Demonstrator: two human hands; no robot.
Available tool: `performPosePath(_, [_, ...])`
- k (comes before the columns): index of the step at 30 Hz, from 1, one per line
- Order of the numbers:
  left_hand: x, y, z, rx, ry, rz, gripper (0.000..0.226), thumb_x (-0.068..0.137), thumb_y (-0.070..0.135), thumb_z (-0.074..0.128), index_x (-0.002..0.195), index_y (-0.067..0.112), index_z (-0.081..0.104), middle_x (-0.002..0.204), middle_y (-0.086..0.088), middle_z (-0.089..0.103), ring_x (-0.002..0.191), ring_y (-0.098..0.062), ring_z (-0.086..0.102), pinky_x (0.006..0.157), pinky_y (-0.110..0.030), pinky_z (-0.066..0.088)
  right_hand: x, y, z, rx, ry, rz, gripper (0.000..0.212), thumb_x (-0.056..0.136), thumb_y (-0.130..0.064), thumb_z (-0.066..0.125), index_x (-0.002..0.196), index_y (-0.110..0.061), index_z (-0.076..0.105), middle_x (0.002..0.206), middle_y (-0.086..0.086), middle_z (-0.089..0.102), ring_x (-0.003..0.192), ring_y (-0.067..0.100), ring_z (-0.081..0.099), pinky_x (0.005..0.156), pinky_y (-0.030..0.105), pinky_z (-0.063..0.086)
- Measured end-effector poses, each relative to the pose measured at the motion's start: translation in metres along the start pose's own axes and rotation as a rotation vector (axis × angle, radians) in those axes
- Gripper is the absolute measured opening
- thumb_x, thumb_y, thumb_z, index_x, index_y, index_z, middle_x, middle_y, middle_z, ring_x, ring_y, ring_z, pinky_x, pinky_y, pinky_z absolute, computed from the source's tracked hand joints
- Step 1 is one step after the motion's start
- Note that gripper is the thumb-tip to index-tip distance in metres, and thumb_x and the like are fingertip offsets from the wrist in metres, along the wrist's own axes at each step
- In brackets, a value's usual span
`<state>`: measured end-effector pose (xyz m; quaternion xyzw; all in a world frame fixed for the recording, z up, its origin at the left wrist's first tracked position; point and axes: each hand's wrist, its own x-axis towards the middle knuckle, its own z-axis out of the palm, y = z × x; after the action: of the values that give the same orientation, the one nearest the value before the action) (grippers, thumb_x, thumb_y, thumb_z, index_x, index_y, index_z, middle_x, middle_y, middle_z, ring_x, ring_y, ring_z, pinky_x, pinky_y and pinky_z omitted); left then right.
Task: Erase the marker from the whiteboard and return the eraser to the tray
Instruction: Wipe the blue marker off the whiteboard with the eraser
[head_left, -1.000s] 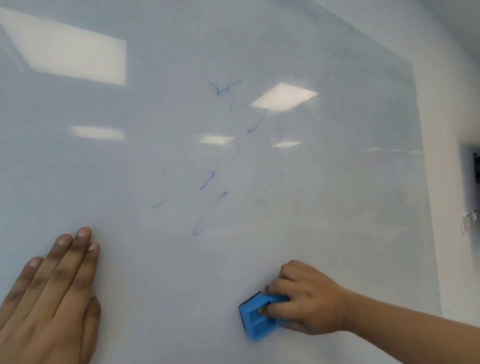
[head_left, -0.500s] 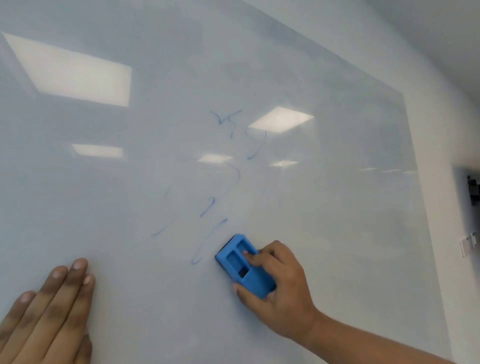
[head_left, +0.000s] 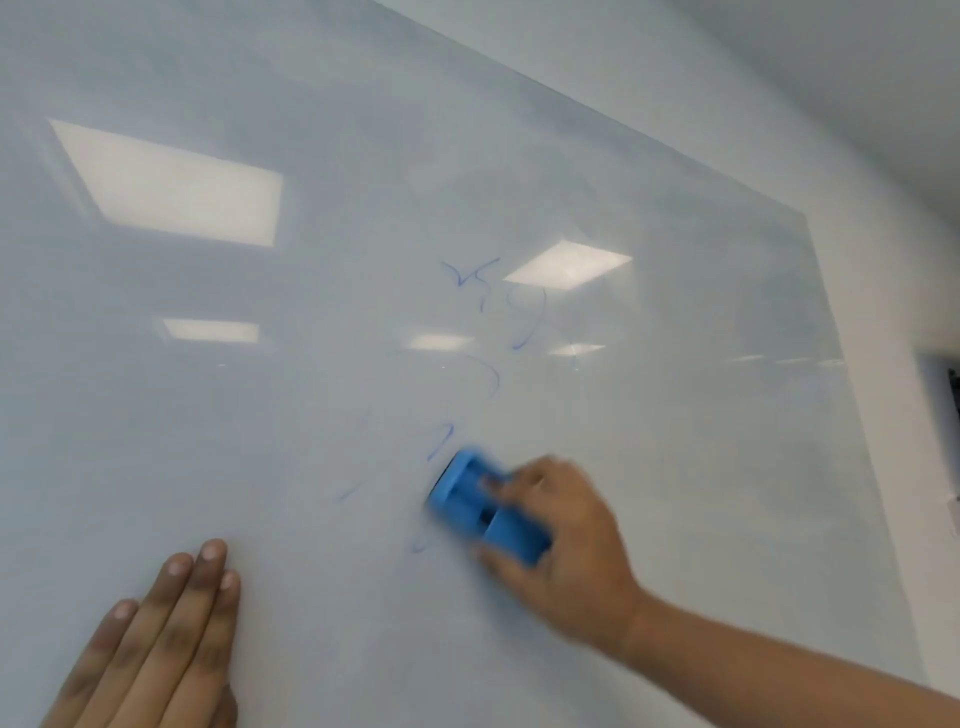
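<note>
Eraser (head_left: 485, 506) pressed flat on the whiteboard (head_left: 311, 415), blue block tilted, its top-left corner right beside a short blue stroke (head_left: 440, 441) and just above a faint curl of ink (head_left: 420, 540) at its lower left. Right hand (head_left: 566, 545) is wrapped around it, fingers over the top, thumb under, blurred with speed. More marker (head_left: 480, 275) sits well above: a scribble near the ceiling-light reflection (head_left: 569, 265), a long curve (head_left: 530, 322) below that, another arc (head_left: 491, 376) mid-board, and one thin dash (head_left: 350, 491) off to the left. Left hand (head_left: 156, 639) lies flat and open on the board at lower left, holding nothing, bracing. No tray in view.

Plenty of ink remains, so the wipe looks early. To do it well, I'd say: keep the felt face fully flat, press evenly, and sweep in long overlapping passes up through the column of strokes, then left for that stray dash. A tilted edge would skip the thin lines.
</note>
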<state>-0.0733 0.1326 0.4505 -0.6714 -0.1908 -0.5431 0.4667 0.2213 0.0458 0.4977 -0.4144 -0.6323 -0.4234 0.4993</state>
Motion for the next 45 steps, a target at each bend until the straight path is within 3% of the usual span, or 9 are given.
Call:
performPosePath(5, [0.007, 0.009, -0.008, 0.15, -0.066, 0.009, 0.053, 0.073, 0.011, 0.032, 0.118, -0.006, 0.054, 0.119, -0.026, 0.063, 0.124, -0.03, 0.047, 0.119, -0.033, 0.014, -0.006, -0.031, 0.011, -0.096, -0.339, -0.635, 0.03, 0.092, -0.048, 0.063, 0.112, -0.027, 0.068, 0.098, 0.0, 0.061, 0.073, 0.018, 0.042, 0.06, 0.029, 0.035])
performPosePath(12, [0.007, -0.005, -0.008, 0.195, -0.026, -0.021, 0.051, 0.069, 0.009, 0.034, 0.112, -0.004, 0.056, 0.113, -0.022, 0.067, 0.101, -0.035, 0.065, 0.115, -0.032, 0.02, 0.1, 0.001, 0.0, 0.001, 0.303, 0.408, 0.04, 0.076, -0.043, 0.082, 0.107, -0.022, 0.067, 0.099, -0.007, 0.057, 0.089, 0.013, 0.058, 0.077, 0.03, 0.05])
performPosePath(19, [0.003, -0.009, -0.009, 0.281, -0.055, -0.037, 0.055, 0.068, 0.009, 0.035, 0.109, -0.001, 0.071, 0.113, -0.017, 0.069, 0.1, -0.038, 0.066, 0.106, -0.034, 0.025, 0.034, -0.066, 0.032, 0.026, -0.178, -0.49, 0.039, 0.079, -0.048, 0.074, 0.109, -0.024, 0.068, 0.094, -0.001, 0.059, 0.072, 0.019, 0.052, 0.059, 0.031, 0.044])
performPosePath(24, [0.001, -0.015, 0.007, 0.374, 0.025, 0.012, 0.042, 0.094, 0.011, 0.017, 0.108, 0.004, 0.056, 0.106, -0.011, 0.071, 0.112, -0.028, 0.065, 0.114, -0.032, 0.022, 0.146, -0.024, 0.005, -0.038, 0.201, 0.099, 0.039, 0.078, -0.046, 0.08, 0.107, -0.022, 0.069, 0.094, -0.004, 0.057, 0.085, 0.018, 0.058, 0.069, 0.036, 0.051])
performPosePath(27, [0.0, -0.02, 0.014, 0.428, 0.118, 0.037, 0.038, 0.099, 0.012, 0.017, 0.105, 0.007, 0.054, 0.105, -0.007, 0.069, 0.143, -0.028, 0.033, 0.119, -0.032, 0.016, 0.161, -0.029, 0.014, 0.039, 0.263, 0.236, 0.039, 0.079, -0.044, 0.079, 0.11, -0.023, 0.067, 0.097, -0.005, 0.054, 0.091, 0.015, 0.056, 0.077, 0.032, 0.049])
performPosePath(33, [0.001, -0.03, 0.018, 0.486, 0.141, 0.1, 0.037, 0.1, 0.012, 0.016, 0.104, 0.008, 0.052, 0.127, -0.012, 0.065, 0.142, -0.03, 0.028, 0.12, -0.034, 0.012, 0.104, -0.057, 0.026, -0.024, -0.154, -0.534, 0.044, 0.08, -0.053, 0.068, 0.116, -0.028, 0.061, 0.102, -0.003, 0.055, 0.082, 0.021, 0.056, 0.065, 0.033, 0.049])
performPosePath(36, [0.007, -0.037, 0.022, 0.511, 0.237, 0.136, 0.035, 0.101, 0.014, 0.016, 0.102, 0.009, 0.05, 0.162, -0.017, 0.018, 0.151, -0.028, 0.014, 0.12, -0.035, 0.01, 0.162, -0.004, -0.003, -0.211, 0.097, -0.244, 0.049, 0.082, -0.059, 0.064, 0.118, -0.027, 0.065, 0.106, 0.0, 0.06, 0.093, 0.024, 0.061, 0.073, 0.038, 0.054])
performPosePath(40, [0.01, -0.045, 0.035, 0.578, 0.338, 0.203, 0.029, 0.102, 0.013, 0.019, 0.096, 0.012, 0.047, 0.154, -0.026, 0.031, 0.15, -0.031, 0.015, 0.118, -0.037, 0.013, 0.202, 0.075, -0.044, -0.113, 0.303, 0.553, 0.058, 0.083, -0.06, 0.069, 0.13, -0.027, 0.059, 0.132, -0.001, 0.057, 0.116, 0.025, 0.058, 0.094, 0.04, 0.05])
performPosePath(45, [0.02, -0.05, 0.046, 0.565, 0.428, 0.251, 0.026, 0.101, 0.013, 0.022, 0.091, 0.011, 0.046, 0.16, -0.022, 0.023, 0.149, -0.033, 0.019, 0.107, -0.038, 0.02, 0.187, 0.014, -0.007, -0.138, 0.291, 0.228, 0.054, 0.082, -0.062, 0.066, 0.125, -0.029, 0.065, 0.116, -0.005, 0.063, 0.104, 0.018, 0.061, 0.088, 0.03, 0.047])
